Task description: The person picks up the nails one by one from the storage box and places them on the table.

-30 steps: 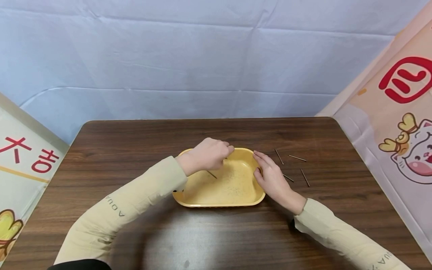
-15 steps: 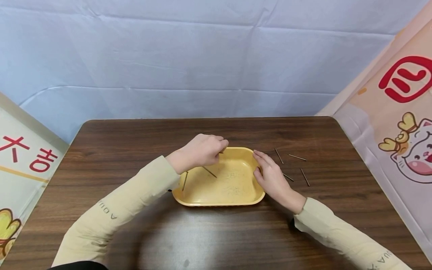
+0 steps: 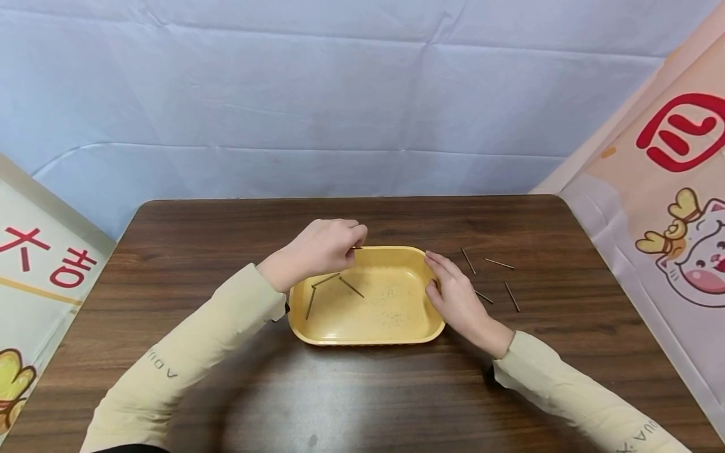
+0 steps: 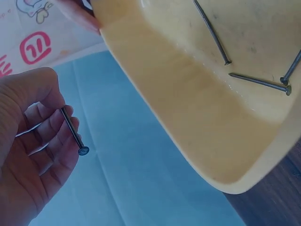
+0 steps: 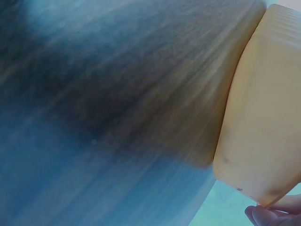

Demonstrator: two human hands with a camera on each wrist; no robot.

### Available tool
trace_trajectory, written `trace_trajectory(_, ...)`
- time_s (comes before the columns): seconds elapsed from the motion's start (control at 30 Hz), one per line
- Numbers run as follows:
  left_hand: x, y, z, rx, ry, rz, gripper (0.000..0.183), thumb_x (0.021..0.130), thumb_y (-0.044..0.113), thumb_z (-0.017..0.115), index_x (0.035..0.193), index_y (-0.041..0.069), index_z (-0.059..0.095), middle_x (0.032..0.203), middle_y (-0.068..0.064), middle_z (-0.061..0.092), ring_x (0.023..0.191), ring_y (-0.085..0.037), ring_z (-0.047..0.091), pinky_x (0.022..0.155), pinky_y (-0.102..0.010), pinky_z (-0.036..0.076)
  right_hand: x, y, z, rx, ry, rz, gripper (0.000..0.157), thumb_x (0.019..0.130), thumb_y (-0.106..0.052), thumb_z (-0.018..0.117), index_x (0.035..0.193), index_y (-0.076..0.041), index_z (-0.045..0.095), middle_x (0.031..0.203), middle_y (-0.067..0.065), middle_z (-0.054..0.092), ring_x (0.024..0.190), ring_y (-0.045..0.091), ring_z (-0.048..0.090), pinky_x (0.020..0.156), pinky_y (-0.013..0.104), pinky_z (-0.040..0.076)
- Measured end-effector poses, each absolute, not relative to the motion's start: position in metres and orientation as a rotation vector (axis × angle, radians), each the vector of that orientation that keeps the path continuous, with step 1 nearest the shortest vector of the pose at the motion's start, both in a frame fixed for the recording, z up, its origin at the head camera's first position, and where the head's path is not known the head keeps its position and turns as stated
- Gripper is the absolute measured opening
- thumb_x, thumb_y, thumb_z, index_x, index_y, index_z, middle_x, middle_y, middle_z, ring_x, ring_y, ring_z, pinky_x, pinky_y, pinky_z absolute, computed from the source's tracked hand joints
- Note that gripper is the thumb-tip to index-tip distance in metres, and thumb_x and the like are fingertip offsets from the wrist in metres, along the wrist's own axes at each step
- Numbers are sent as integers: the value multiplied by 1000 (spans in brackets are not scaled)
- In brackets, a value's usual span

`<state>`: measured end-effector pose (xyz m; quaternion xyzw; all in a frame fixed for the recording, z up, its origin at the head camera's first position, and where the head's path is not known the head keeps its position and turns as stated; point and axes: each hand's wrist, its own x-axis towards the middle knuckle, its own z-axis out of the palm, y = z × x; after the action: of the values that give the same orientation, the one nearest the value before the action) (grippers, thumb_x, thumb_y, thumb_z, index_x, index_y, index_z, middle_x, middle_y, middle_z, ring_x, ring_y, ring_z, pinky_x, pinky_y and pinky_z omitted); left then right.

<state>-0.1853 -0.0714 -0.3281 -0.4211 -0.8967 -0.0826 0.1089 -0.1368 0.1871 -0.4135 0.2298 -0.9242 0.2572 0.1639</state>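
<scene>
My left hand (image 3: 334, 242) is over the back left part of a yellow plastic tray (image 3: 391, 327), close to its rear rim. In the left wrist view, its thumb and fingers pinch a dark metal nail (image 4: 74, 132) whose head points out past the fingertips. Three more nails lie inside the tray at its left side; one nail (image 3: 352, 287) slants toward the middle. My right hand (image 3: 459, 299) holds the tray's right rim, thumb over the inner side and fingers along the edge. Only a few of its fingertips (image 5: 263, 216) show in the right wrist view.
Several loose nails lie on the brown wooden table (image 3: 340, 390) right of the tray, including an upright-slanting nail (image 3: 512, 296) and a flatter nail (image 3: 499, 263). A pale blue cloth (image 3: 340, 100) hangs behind the table, with printed banners at both sides.
My left hand has moved left and back with the nail, uncovering nails at the tray's left side. My right hand stays on the rim.
</scene>
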Motion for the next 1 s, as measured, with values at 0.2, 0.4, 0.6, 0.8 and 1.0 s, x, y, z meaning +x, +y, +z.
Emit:
trace_trajectory(0.2,-186,-80,-326,-1206,-2631,-304,15,65,-3,48,68,11,44,65,4,38,53,-11,30,45,-23,22,-137,187,-414,660,-2628,727,42,77,7,55,118,13,53,124,22,52,112,33,50,82,41,48)
trace_trajectory(0.4,-187,-89,-322,-1159,-2639,-337,16,65,-3,50,69,12,46,66,4,41,53,-11,34,46,-23,25,-137,187,-415,670,-2604,727,41,77,7,55,117,14,54,123,23,52,111,34,51,83,42,48)
trace_trajectory(0.6,-187,-96,-319,-1096,-2702,-384,14,70,-1,52,73,12,50,70,3,48,54,-10,39,47,-24,30,-138,187,-416,683,-2581,713,41,75,6,54,115,15,54,120,23,53,107,34,52,78,40,49)
trace_trajectory(0.8,-187,-104,-316,-1022,-2744,-458,12,71,0,51,76,11,53,73,1,52,57,-11,43,51,-25,35,-138,187,-415,684,-2607,725,41,77,5,54,117,14,53,123,23,51,110,34,51,79,40,49)
trace_trajectory(1.0,-191,-113,-317,-942,-2776,-459,13,71,1,52,77,13,53,70,4,48,59,-11,44,52,-26,35,-138,188,-415,677,-2628,723,42,78,5,54,119,13,53,125,22,51,111,33,51,80,39,49)
